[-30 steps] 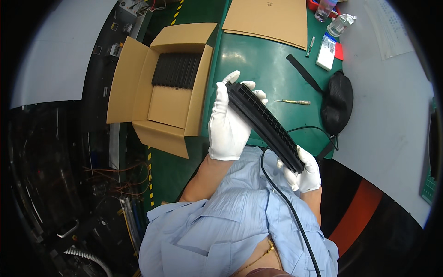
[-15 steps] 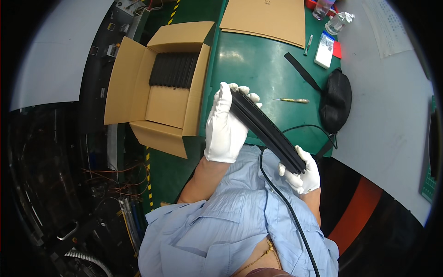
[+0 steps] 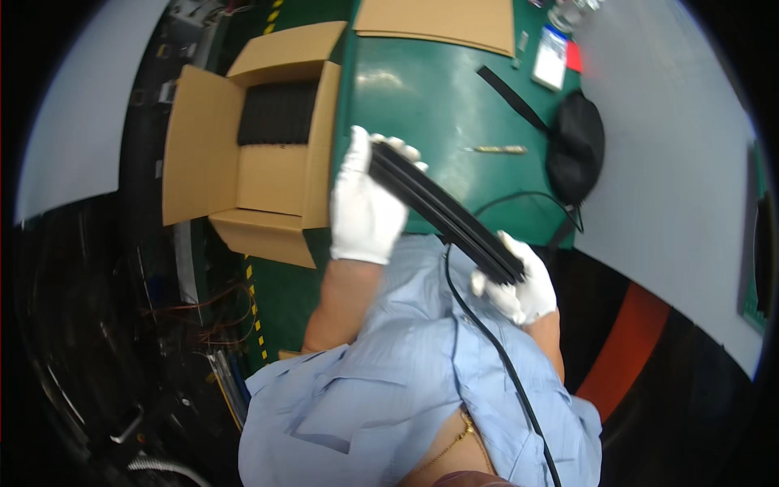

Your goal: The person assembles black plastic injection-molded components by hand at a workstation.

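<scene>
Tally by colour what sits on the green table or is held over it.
Black: 2, held bar, pouch
White: 2, left glove, right glove
Brown: 2, open box, cardboard sheet
Brass: 1, pen-like tool
Total: 7

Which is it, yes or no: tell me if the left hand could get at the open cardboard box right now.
Probably not at once: the left hand grips one end of the long black strip. The open cardboard box lies just beside it with nothing between, so freeing that hand should suffice.

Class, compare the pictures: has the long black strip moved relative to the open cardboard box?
Yes. The long black strip, held by the left hand and right hand, has edged slightly leftward, toward the open cardboard box.
</scene>
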